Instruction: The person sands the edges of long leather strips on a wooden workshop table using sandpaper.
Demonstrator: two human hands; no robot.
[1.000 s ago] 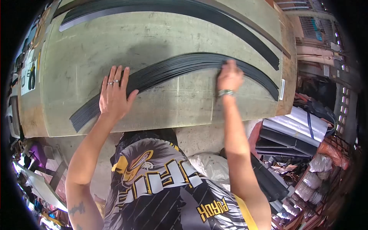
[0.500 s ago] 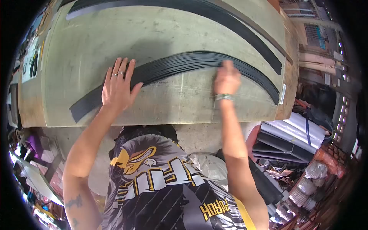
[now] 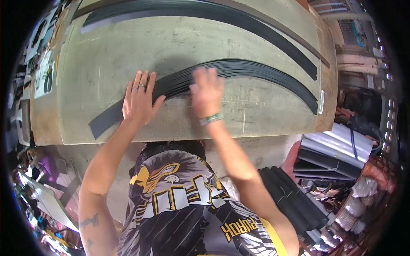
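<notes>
We had the curved bundle at hand

The bundle, a sheaf of thin dark strips, lay bowed across the near part of the worktable, its middle arched away from us. Our left hand rested flat across it toward the left end, fingers extended past the far edge, gripping nothing. Our right hand was over the stretch just right of that; it was blurred, its fingers seemingly stretched out rather than curled, and we could not tell whether it pressed on the strips or stood just above. We judged the step to be smoothing and evening them out, one palm as an anchor. As we saw it, any further stroke called for that left palm to bear down evenly and the other to follow the curve, keeping the layers in line.

Farther across lay a second bundle, curved much the same way, with a long bar beyond it. A white slip lay just beside the right end of our bundle, the likeliest obstacle there. A black tool lay well apart at the left, while dark rolls and silvery rolls were piled off the table's right side.
</notes>
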